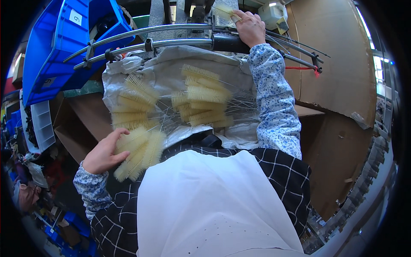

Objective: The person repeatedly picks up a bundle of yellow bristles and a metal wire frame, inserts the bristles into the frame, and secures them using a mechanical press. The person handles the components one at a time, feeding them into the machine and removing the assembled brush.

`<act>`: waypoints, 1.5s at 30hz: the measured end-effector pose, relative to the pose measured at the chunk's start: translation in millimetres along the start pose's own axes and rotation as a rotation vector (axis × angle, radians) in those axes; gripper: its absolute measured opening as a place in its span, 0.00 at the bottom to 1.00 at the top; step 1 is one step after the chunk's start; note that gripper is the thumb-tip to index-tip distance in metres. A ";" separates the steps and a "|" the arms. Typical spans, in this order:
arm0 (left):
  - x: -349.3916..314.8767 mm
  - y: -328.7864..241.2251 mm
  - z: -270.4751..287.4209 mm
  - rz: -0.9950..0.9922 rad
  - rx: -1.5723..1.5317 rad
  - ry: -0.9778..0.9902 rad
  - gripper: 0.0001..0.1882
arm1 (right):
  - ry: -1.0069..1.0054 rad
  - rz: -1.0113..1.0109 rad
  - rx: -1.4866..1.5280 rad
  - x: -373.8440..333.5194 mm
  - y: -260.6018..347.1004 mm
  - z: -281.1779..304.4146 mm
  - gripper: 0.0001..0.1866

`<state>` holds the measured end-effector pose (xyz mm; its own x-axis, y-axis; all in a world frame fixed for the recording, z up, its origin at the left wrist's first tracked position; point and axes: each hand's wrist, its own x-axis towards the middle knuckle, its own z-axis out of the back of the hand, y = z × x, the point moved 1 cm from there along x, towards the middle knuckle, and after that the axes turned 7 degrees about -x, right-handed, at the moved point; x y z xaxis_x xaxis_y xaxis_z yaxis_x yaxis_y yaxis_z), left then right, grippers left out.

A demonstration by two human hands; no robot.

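Observation:
My right hand (250,29) is up at the far side by the machine, fingers closed on a pale yellow bottle brush (224,11) whose bristles show left of the fingertips. Lower left, my left hand (107,152) grips the edge of a bunch of bottle brushes (143,152), thumb on top and fingers partly hidden. Two more piles of brushes lie between my arms: a left pile (136,103) and a middle pile (203,96). Their thin wire stems cross each other. A pale, crumpled sheet (165,64) lies under the piles.
Two curved metal rails (171,43) run across in front of the machine (197,15). Blue bins (51,51) stand at the far left, with a white tray (42,124) below them. Large cardboard sheets (329,55) rise on the right. An open cardboard box (81,124) sits at left.

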<state>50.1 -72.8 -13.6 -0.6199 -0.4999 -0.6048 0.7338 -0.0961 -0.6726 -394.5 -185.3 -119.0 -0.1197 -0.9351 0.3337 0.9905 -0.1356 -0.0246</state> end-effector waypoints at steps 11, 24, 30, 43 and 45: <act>-12.7 -16.8 33.8 -0.212 -0.269 -0.384 0.12 | 0.028 0.001 -0.011 0.2 0.6 -0.2 0.15; -18.8 -15.1 50.3 -0.417 -0.394 -0.561 0.16 | -0.116 0.023 -0.039 12.1 -12.3 -15.1 0.18; -19.3 -16.9 55.7 -0.393 -0.397 -0.603 0.16 | -0.009 -0.214 0.048 -7.5 -37.3 -1.7 0.21; -19.0 -22.0 59.0 -0.471 -0.431 -0.684 0.16 | -0.079 -0.170 0.153 2.3 21.7 -7.8 0.16; -18.4 -17.4 58.8 -0.460 -0.404 -0.684 0.16 | -0.056 -0.173 0.141 5.1 43.5 -10.5 0.14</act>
<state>65.1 -112.6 34.3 -0.4327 -0.8997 0.0571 0.2223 -0.1678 -0.9604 -352.8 -199.4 -128.3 -0.2890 -0.8815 0.3735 0.9556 -0.2421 0.1680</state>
